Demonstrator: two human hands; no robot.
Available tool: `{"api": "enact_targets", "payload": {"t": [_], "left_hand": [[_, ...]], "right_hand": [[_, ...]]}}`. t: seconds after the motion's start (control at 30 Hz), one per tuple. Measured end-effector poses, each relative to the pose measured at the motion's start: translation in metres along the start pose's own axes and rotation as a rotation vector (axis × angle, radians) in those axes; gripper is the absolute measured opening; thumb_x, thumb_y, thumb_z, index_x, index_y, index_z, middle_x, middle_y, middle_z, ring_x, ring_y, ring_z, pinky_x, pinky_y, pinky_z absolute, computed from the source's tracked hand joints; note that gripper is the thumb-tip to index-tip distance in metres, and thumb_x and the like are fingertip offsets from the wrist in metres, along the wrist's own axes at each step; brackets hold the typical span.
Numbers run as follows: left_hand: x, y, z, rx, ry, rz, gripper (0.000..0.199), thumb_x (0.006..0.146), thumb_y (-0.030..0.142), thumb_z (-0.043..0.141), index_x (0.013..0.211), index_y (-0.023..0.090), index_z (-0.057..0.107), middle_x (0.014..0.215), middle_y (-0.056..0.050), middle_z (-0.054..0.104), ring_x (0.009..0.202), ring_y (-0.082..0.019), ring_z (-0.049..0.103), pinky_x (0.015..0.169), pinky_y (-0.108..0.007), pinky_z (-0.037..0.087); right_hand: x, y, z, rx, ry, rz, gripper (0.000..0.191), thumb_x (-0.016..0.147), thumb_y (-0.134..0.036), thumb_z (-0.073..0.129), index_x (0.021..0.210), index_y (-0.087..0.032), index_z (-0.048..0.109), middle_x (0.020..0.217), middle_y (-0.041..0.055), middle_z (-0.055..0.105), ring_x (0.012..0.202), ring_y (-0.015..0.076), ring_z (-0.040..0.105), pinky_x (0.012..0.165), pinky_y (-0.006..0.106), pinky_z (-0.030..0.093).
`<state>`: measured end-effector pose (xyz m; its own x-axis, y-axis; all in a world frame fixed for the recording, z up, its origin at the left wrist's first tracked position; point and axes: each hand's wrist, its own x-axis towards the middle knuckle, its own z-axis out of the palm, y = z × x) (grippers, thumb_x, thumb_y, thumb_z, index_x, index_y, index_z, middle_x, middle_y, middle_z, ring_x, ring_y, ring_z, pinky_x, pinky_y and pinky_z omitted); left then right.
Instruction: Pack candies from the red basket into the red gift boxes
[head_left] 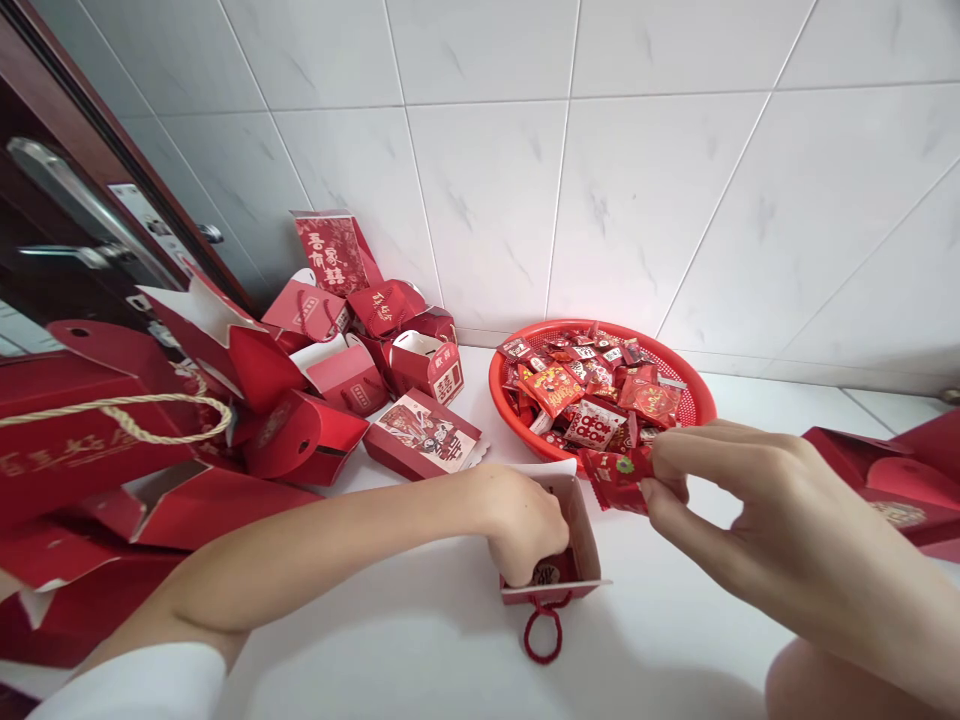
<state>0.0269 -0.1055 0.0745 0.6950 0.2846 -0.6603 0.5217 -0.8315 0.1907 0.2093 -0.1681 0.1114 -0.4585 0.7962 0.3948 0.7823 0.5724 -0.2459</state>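
Note:
My left hand (529, 525) reaches down into an open red gift box (589, 525), its fingers curled and mostly hidden. I cannot make out what, if anything, is in them. A dark red wrapped piece with black print (546, 573) lies in the box under this hand. A red cord loop (543, 638) hangs from the box's near side. Between thumb and fingers, my right hand (720, 490) pinches a red candy packet (616, 478) with a green mark, just right of the box. Behind it stands a red plastic basket (501, 400) heaped with wrapped candies (592, 385).
Several red gift boxes (341, 375) crowd the left side, some open. A flat printed red box (424, 432) lies near the middle of the white table (420, 640). More red boxes (892, 490) sit at the right edge. A tiled wall (480, 180) closes off the back.

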Motion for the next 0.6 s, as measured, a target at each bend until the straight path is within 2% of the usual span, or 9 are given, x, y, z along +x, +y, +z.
{"api": "enact_targets", "payload": {"t": [0.07,0.17,0.27,0.37,0.43,0.5,0.6], "left_hand": [[-0.002,-0.002,-0.003,-0.040,0.002,0.017,0.039,0.062,0.011,0.069,0.040,0.022,0.037,0.045,0.000,0.051,0.047,-0.019,0.048,0.051,-0.033,0.037],[0.002,-0.004,-0.008,-0.086,-0.118,0.095,0.036,0.060,0.006,0.065,0.039,0.022,0.040,0.041,0.002,0.047,0.045,-0.018,0.046,0.050,-0.031,0.036],[0.013,-0.003,-0.009,-0.094,-0.200,0.149,0.030,0.063,0.006,0.065,0.043,0.022,0.048,0.048,0.001,0.054,0.054,-0.019,0.053,0.055,-0.031,0.039],[0.026,-0.002,-0.004,-0.079,-0.169,0.144,0.027,0.061,0.010,0.068,0.044,0.022,0.051,0.059,-0.003,0.064,0.070,-0.024,0.063,0.068,-0.033,0.045],[0.029,0.000,-0.002,-0.093,-0.126,0.149,0.027,0.059,0.010,0.070,0.043,0.022,0.051,0.061,-0.003,0.066,0.074,-0.026,0.064,0.072,-0.034,0.046],[0.025,0.001,-0.004,-0.094,-0.129,0.153,0.029,0.062,0.010,0.069,0.044,0.022,0.049,0.059,-0.002,0.064,0.069,-0.024,0.063,0.068,-0.034,0.045],[0.005,-0.001,-0.009,-0.027,-0.161,0.136,0.028,0.074,0.012,0.063,0.050,0.022,0.052,0.058,-0.002,0.062,0.062,-0.022,0.059,0.060,-0.033,0.042]], "right_hand": [[0.000,0.000,0.000,0.006,0.006,0.002,0.026,0.088,-0.014,0.051,0.064,-0.022,0.049,0.057,-0.0018,0.056,0.051,0.0127,0.046,0.050,0.026,0.035],[0.002,-0.001,0.000,0.010,0.019,0.005,0.027,0.088,-0.014,0.050,0.062,-0.022,0.046,0.056,-0.0022,0.054,0.050,0.0123,0.044,0.049,0.026,0.035],[0.004,-0.003,0.001,0.023,0.022,-0.004,0.028,0.087,-0.014,0.050,0.061,-0.022,0.045,0.055,-0.0023,0.054,0.050,0.0120,0.043,0.049,0.026,0.035],[0.003,-0.004,0.002,0.035,0.020,-0.005,0.028,0.087,-0.013,0.049,0.061,-0.022,0.045,0.055,-0.0022,0.053,0.050,0.0119,0.043,0.050,0.026,0.035],[0.002,-0.004,0.002,0.044,0.020,-0.003,0.028,0.087,-0.013,0.049,0.061,-0.022,0.046,0.055,-0.0020,0.054,0.050,0.0119,0.044,0.050,0.026,0.034],[0.001,-0.004,0.001,0.061,0.013,-0.003,0.027,0.087,-0.013,0.049,0.062,-0.021,0.046,0.056,-0.0022,0.054,0.050,0.0116,0.044,0.050,0.025,0.035],[0.001,-0.004,0.000,0.103,-0.010,-0.002,0.028,0.088,-0.013,0.050,0.062,-0.021,0.045,0.056,-0.0032,0.053,0.050,0.0105,0.043,0.050,0.023,0.036]]}}
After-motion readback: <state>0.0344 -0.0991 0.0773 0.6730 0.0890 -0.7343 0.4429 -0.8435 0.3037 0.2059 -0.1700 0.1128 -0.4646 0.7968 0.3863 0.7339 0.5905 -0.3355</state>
